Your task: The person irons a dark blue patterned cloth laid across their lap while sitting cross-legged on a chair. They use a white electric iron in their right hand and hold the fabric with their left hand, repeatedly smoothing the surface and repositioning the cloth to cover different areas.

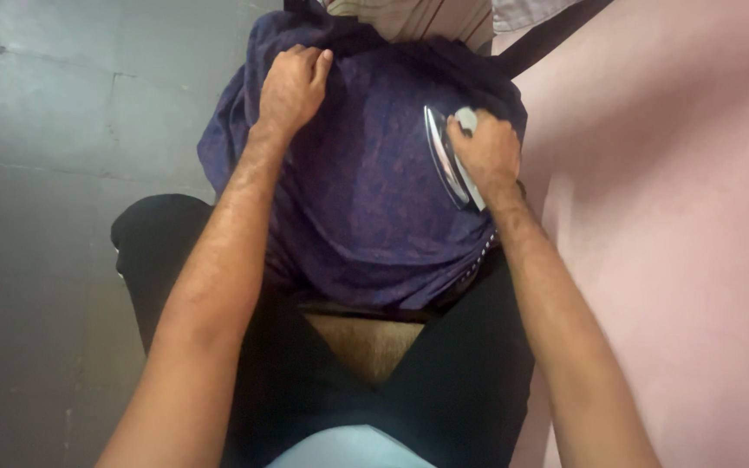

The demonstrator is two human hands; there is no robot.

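While the left hand clutches purple cloth, the right hand grips an iron.

A pink cloth-covered ironing surface fills the right side, beside a grey tiled floor on the left. A dark purple patterned fabric garment lies draped over its near edge, with a metal-soled clothes iron standing on the garment.

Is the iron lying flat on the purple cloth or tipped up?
Tipped up. The iron stands on its edge on the purple cloth, its shiny metal underside showing, with the right hand gripping it.
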